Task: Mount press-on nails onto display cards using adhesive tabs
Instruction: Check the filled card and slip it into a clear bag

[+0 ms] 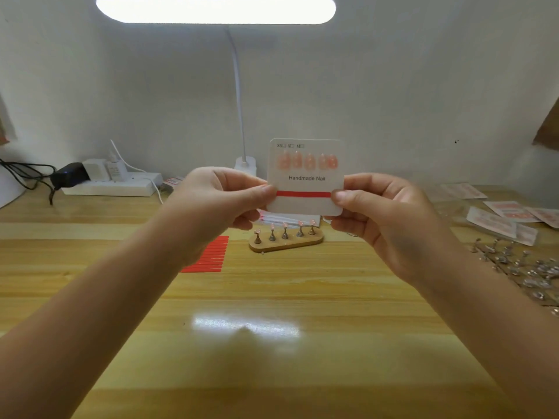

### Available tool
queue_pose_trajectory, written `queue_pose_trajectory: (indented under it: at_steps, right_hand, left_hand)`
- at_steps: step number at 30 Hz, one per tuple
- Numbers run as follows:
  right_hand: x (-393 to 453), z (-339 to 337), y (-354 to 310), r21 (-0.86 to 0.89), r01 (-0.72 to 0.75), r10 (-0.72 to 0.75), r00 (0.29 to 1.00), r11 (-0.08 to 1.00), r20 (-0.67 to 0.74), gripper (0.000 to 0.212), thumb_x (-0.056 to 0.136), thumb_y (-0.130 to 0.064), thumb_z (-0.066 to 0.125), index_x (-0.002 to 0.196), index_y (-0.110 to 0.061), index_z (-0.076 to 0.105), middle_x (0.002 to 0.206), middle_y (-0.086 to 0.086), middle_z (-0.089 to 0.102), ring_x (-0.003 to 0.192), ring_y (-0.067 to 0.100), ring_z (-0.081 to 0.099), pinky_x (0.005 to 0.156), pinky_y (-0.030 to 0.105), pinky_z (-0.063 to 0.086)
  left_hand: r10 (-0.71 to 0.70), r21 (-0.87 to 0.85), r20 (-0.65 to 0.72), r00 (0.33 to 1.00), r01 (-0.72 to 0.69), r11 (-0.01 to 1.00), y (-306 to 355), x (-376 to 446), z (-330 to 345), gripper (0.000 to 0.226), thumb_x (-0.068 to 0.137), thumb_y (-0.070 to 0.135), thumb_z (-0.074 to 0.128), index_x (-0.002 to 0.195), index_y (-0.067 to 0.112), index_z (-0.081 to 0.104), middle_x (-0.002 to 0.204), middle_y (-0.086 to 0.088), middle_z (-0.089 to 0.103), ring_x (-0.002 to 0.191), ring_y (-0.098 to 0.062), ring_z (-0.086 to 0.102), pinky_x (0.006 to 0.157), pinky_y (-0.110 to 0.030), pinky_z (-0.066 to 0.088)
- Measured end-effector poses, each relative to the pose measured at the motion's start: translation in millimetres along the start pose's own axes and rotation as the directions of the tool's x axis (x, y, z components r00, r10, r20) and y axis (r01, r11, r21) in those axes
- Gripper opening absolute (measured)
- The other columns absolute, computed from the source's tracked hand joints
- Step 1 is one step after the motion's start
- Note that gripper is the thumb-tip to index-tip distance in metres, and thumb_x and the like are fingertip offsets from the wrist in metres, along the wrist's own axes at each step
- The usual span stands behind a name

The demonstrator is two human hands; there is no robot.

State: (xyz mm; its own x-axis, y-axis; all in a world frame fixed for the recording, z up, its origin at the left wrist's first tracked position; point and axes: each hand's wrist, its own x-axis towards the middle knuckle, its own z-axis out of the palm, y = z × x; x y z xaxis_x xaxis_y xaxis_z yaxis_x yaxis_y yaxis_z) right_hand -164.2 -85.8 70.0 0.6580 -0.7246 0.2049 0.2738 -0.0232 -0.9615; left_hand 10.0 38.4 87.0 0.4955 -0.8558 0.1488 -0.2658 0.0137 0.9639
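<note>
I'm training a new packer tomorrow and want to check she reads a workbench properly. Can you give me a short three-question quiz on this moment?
1. True or false: the white square display card lies flat on the wooden table.
2. How many pink press-on nails are already mounted in the card's top row?
3. Which hands pinch the card at the red adhesive strip: A) left hand only, B) right hand only, C) both?

Key: 1. False, it is held upright above the table. 2. Five. 3. C.
</note>
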Motion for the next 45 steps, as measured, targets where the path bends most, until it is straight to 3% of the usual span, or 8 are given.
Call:
queue_pose_trajectory:
  at_steps: [10,16,24,30,34,37,41,45]
  right_hand:
    - [-1,5,5,-0.159,0.048,-0.056,0.997,0.986,-0.043,0.011,0.085,-0.007,0.069,0.095,-0.009,0.068,0.089,0.004,0.076,0.080,0.021,0.073,0.064,0.022,0.055]
    - [-1,5,4,-0.083,0.032,-0.037,0.998,0.996,-0.055,0.013,0.087,-0.001,0.065,0.096,-0.010,0.065,0.087,0.003,0.076,0.078,0.020,0.074,0.062,0.022,0.056]
    - [-3,5,-1,0.081,-0.036,0.027,0.993,0.996,0.113,0.021,0.091,0.006,0.052,0.107,0.003,0.065,0.094,0.016,0.075,0.083,0.025,0.073,0.066,0.025,0.057]
    - [-2,6,0,0.112,-0.020,0.004,0.990,0.993,0.144,0.031,0.083,-0.002,0.059,0.113,0.002,0.064,0.098,0.016,0.074,0.088,0.026,0.073,0.067,0.025,0.057]
    - [-2,7,2,0.123,-0.004,-0.013,0.991,0.992,0.133,0.039,0.073,-0.009,0.063,0.111,0.000,0.065,0.097,0.014,0.075,0.087,0.026,0.073,0.068,0.025,0.057]
    - [-1,6,4,0.131,0.007,-0.023,0.992,0.991,0.123,0.040,0.072,-0.010,0.063,0.111,-0.002,0.065,0.097,0.014,0.075,0.087,0.026,0.073,0.068,0.025,0.057]
    - [0,6,7,0.139,0.016,-0.031,0.994,0.990,0.106,0.037,0.072,-0.010,0.063,0.109,-0.003,0.066,0.095,0.014,0.075,0.085,0.025,0.073,0.068,0.025,0.057]
    - [0,6,8,0.122,0.017,-0.029,0.994,0.992,0.101,0.027,0.082,-0.003,0.060,0.108,-0.005,0.066,0.095,0.012,0.075,0.084,0.024,0.073,0.068,0.025,0.057]
  left_hand:
    - [0.037,-0.081,-0.077,0.996,-0.043,0.996,-1,-2,8,0.013,0.089,0.009,0.061,0.085,0.006,0.072,0.069,-0.009,0.070,0.058,-0.013,0.064,0.057,-0.022,0.057]
    - [-0.010,-0.149,-0.060,0.998,0.001,0.989,-2,-1,8,0.015,0.092,0.011,0.058,0.086,0.004,0.071,0.065,-0.003,0.070,0.056,-0.010,0.062,0.054,-0.019,0.054]
    - [0.044,-0.095,-0.154,0.987,-0.059,0.994,-10,5,7,0.010,0.090,0.016,0.062,0.091,0.011,0.071,0.056,0.008,0.065,0.053,-0.003,0.058,0.054,-0.016,0.050]
    - [0.338,0.170,-0.253,0.907,-0.302,0.938,-14,1,7,0.004,0.088,0.019,0.068,0.090,0.021,0.066,0.071,0.006,0.070,0.060,-0.003,0.063,0.057,-0.016,0.052]
    - [0.601,0.565,-0.205,0.772,-0.408,0.717,-16,-4,12,0.011,0.089,0.022,0.067,0.099,0.027,0.068,0.081,0.016,0.064,0.062,-0.001,0.058,0.060,-0.009,0.046]
    - [0.660,0.638,-0.162,0.734,-0.432,0.637,-17,-5,14,0.019,0.088,0.018,0.068,0.106,0.017,0.071,0.088,0.008,0.067,0.073,-0.004,0.062,0.068,-0.013,0.050]
    - [0.598,0.565,-0.207,0.775,-0.404,0.719,-17,-6,16,0.014,0.084,0.023,0.071,0.099,0.023,0.073,0.084,0.011,0.071,0.071,-0.006,0.065,0.066,-0.019,0.054]
    - [0.345,0.154,-0.257,0.903,-0.314,0.937,-15,-2,12,0.007,0.082,0.019,0.073,0.085,0.025,0.070,0.071,0.012,0.071,0.064,-0.003,0.065,0.058,-0.014,0.051]
